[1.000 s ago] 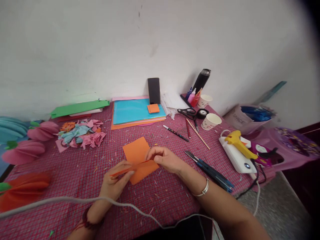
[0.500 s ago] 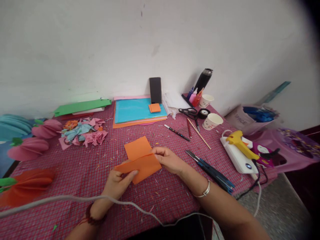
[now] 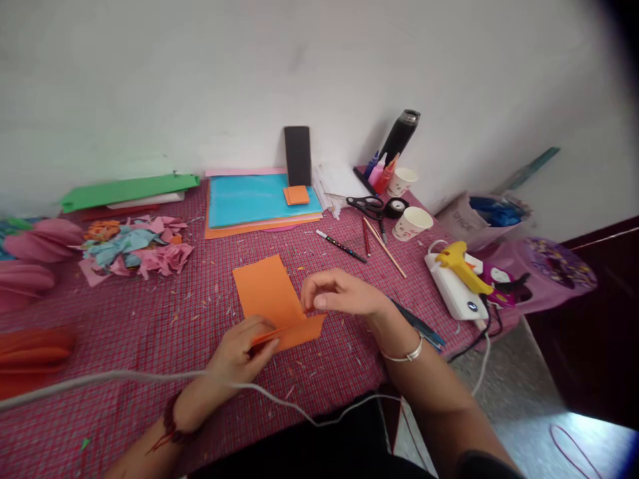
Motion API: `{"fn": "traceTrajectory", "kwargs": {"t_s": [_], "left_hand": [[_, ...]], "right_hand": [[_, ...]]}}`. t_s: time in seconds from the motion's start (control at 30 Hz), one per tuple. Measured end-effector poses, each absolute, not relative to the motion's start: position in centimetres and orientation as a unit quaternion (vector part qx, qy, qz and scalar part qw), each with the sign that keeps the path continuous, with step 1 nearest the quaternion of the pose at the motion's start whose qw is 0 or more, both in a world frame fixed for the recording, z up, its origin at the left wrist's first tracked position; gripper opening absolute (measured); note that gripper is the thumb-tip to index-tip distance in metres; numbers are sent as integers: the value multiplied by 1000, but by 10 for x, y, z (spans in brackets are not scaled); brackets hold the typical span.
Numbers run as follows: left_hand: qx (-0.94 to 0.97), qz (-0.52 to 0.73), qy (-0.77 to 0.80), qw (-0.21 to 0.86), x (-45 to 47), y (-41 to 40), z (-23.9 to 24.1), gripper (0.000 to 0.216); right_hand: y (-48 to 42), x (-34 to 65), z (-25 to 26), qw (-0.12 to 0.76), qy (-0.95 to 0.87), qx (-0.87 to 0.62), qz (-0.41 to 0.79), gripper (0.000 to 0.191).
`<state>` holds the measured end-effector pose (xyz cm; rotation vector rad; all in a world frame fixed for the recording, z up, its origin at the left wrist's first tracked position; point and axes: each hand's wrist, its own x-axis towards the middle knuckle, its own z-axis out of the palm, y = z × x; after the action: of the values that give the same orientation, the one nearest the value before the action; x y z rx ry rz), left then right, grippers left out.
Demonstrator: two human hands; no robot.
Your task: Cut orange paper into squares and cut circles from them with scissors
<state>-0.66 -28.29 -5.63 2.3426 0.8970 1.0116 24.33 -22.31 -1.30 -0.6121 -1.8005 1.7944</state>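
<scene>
Left hand [image 3: 244, 347] grip pinches the left end of the tilted orange paper [image 3: 302, 332], long axis running right, flat orange sheet [image 3: 267, 286] just far of it; right hand [image 3: 344, 293] curled nearest its right end, cannot tell whether pinching.

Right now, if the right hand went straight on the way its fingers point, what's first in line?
Most likely the orange paper, right by the right hand's curled fingers. Height above it is unclear, so the hand might pass over.
</scene>
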Motion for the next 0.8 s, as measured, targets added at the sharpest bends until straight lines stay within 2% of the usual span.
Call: {"fn": "traceTrajectory", "kwargs": {"t_s": [0.13,0.37,0.63,0.8], "left_hand": [[849,358,313,232,-5,-286,-62,8],[844,367,312,236,-7,-287,-64,8],[838,360,321,256,-4,-288,-54,12],[847,346,321,246,-6,-288,-53,12]], "right_hand": [[-217,253,-15,185,-701,-180,665,41],[-213,254,-19,144,-726,-133,659,40],[-211,254,-27,157,-723,-142,658,34],[-212,258,-22,169,-717,-129,664,43]]}}
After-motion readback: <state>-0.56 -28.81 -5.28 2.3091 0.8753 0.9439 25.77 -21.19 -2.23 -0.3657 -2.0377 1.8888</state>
